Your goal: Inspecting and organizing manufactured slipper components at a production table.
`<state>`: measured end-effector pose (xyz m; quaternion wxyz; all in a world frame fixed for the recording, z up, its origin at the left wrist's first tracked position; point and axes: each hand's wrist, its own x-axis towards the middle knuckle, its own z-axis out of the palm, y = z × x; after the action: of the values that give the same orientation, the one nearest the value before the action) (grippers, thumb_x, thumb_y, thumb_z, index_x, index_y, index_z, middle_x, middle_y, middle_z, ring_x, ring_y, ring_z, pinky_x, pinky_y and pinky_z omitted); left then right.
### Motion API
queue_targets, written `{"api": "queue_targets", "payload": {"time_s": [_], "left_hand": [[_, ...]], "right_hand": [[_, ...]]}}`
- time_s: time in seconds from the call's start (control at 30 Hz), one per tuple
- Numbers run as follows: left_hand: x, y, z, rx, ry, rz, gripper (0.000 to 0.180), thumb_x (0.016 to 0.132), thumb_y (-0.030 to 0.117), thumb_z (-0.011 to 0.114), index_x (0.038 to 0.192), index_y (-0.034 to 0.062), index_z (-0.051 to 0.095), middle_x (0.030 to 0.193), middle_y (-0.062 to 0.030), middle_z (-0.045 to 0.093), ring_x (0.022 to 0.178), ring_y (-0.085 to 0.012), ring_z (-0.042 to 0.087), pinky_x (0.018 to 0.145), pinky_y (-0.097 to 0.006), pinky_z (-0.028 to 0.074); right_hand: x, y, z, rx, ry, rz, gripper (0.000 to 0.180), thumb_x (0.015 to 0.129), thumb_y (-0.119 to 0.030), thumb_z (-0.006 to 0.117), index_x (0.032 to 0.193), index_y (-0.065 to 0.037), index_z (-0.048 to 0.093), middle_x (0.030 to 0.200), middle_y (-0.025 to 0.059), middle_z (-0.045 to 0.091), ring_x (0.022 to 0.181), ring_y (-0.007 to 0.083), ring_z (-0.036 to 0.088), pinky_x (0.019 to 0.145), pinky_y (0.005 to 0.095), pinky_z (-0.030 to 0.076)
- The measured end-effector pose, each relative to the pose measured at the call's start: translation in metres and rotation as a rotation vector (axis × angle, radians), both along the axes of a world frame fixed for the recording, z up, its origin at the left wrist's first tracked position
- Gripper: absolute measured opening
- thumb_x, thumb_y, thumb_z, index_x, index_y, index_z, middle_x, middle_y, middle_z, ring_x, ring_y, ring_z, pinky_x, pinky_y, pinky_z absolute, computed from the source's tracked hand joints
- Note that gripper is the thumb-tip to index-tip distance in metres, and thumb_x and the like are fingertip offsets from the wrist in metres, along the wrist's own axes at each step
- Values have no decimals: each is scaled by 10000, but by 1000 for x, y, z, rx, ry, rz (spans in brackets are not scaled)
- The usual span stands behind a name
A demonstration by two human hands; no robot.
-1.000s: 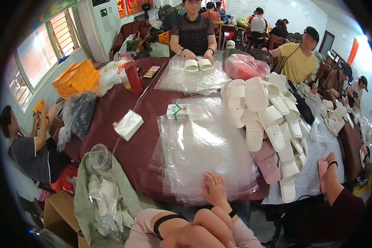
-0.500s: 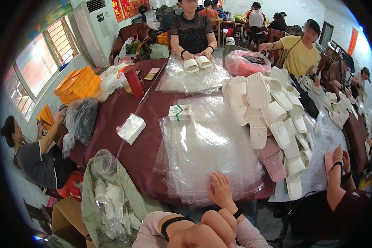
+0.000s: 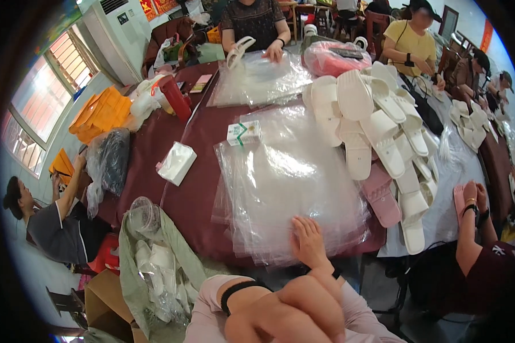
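My right hand (image 3: pixel 308 243) rests with its fingers extended at the near edge of a stack of clear plastic bags (image 3: pixel 286 188). Close below the camera, my left hand (image 3: pixel 303 303) is bent in with curled fingers; its palm is hidden, so anything inside it cannot be seen. A small white and green box (image 3: pixel 244 134) sits on the far left part of the stack. Right of the bags lies a heap of white slippers (image 3: pixel 377 137), with pink slippers (image 3: pixel 382 197) at its near side. A white soft pack (image 3: pixel 177 164) lies left of the bags.
Across the dark red table (image 3: pixel 200 223), a person handles a white slipper (image 3: pixel 240 51) over more clear bags (image 3: pixel 257 80). A red flask (image 3: pixel 174 98) and orange bags (image 3: pixel 100 114) stand back left. A green sack (image 3: pixel 134 280) holds wrapped slippers near left. Other people work at both sides.
The view has tilted, so the table sits higher. My left hand has come closer to the camera. The person opposite has tilted up a slipper that lay flat with another on the bags.
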<state>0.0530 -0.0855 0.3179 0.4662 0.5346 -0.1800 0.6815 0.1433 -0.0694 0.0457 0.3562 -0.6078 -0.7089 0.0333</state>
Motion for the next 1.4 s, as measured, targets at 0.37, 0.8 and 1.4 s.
{"api": "queue_targets", "payload": {"time_s": [0.37,0.8,1.4], "left_hand": [[7,11,5,82,-70,-758,310,903,137,544,1011,-152,563,985,-297,595,725,-369,621,608,-376,512],[-46,81,-232,57,1703,886,321,850,282,543,1080,58,549,1244,-188,458,1234,-394,342,1008,-517,238],[-48,82,-269,32,1591,1055,292,794,330,589,1006,130,566,1301,-196,412,1275,-413,272,1040,-581,140]], "right_hand": [[-1,3,4,-10,-40,8,387,793,-117,558,1157,-3,491,1175,135,535,1101,283,495,994,409,342],[5,-3,-10,-89,-15,25,385,811,-148,553,1167,-28,466,1232,130,497,1157,271,459,1005,411,320],[147,101,106,335,140,-357,397,826,-153,578,1208,-81,498,1151,177,503,978,287,523,840,350,427]]}}
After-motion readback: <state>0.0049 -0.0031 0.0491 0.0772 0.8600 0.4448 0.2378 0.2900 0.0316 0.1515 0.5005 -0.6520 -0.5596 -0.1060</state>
